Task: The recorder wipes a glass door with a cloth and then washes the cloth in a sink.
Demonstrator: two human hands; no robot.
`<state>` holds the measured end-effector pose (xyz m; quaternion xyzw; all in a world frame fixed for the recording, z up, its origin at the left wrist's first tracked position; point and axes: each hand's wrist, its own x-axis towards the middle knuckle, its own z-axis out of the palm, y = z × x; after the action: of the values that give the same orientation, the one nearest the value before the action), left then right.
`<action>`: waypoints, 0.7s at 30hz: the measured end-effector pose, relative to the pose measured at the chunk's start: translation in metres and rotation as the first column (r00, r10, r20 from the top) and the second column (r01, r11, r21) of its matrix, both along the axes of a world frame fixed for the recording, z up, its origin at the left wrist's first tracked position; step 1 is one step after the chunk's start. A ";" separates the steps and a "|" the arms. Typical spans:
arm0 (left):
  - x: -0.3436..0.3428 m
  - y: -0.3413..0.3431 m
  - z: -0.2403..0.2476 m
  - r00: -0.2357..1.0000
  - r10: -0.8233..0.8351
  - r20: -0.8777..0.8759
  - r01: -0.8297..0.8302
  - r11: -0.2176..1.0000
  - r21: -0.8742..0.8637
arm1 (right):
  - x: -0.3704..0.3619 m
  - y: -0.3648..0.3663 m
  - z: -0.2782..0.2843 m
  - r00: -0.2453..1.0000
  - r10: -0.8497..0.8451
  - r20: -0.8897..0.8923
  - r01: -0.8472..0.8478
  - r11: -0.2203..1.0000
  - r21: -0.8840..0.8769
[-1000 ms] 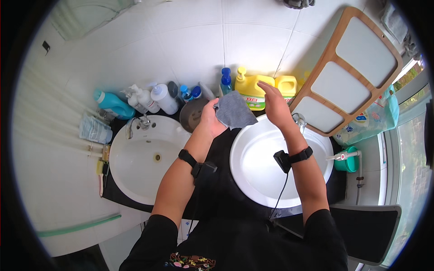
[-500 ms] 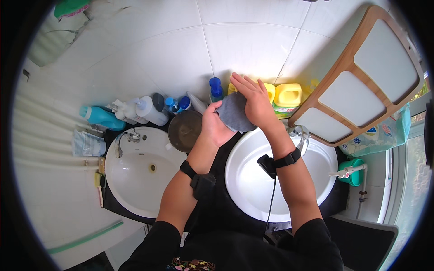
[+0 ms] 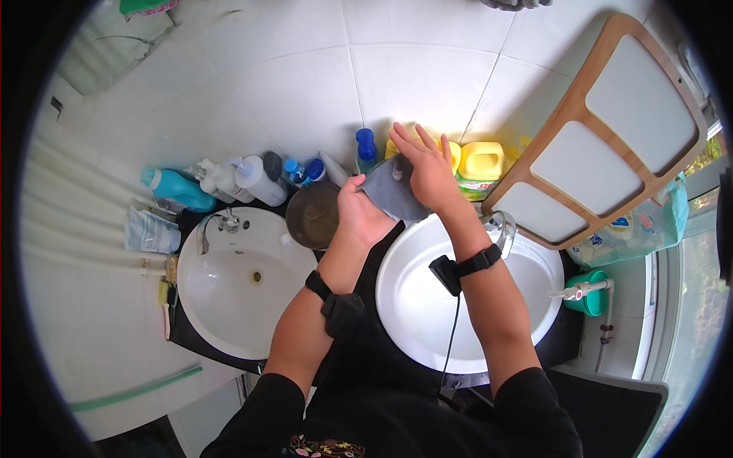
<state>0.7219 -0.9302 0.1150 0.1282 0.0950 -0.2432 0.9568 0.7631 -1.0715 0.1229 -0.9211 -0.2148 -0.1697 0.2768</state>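
A grey, flat, roundish piece (image 3: 391, 192) that looks like cloth is between my hands, above the gap between the two basins. My left hand (image 3: 362, 214) holds it at its left and lower edge, thumb up along the rim; its other fingers are hidden beneath. My right hand (image 3: 429, 169) lies against its right side, with fingers stretched out and apart toward the wall. A small pale spot shows on the grey surface. Just left of my left hand, a dark round bowl or pan (image 3: 311, 217) sits on the counter.
White basins stand left (image 3: 229, 305) and right (image 3: 397, 305), each with a tap. Several bottles (image 3: 259, 183) and yellow jugs (image 3: 481, 162) line the wall. A wood-framed panel (image 3: 588, 122) leans at the right, beside a plastic package (image 3: 634, 233). A cable (image 3: 450, 336) hangs from my right wrist.
My right hand's fingers have spread a little more. The grey piece has tilted slightly and now shows a pale spot. The whole view has shifted slightly.
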 end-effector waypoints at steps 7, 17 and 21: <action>-0.006 -0.006 0.005 0.997 0.058 0.043 -0.056 0.998 -0.040 | -0.003 0.003 -0.004 0.999 -0.047 0.026 0.049 0.993 -0.111; -0.106 -0.021 -0.005 0.999 0.034 -0.010 -0.032 0.989 0.143 | -0.136 -0.001 -0.030 0.911 -0.134 -0.391 0.345 0.768 0.540; -0.142 -0.020 -0.044 0.997 0.024 0.068 -0.058 0.829 0.557 | -0.205 0.004 -0.084 0.742 0.102 -0.663 0.517 0.544 0.661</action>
<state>0.5795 -0.9503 0.0710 0.4069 0.1370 -0.1804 0.8849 0.5584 -1.0679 0.0391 -0.7049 0.1144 0.0374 0.6990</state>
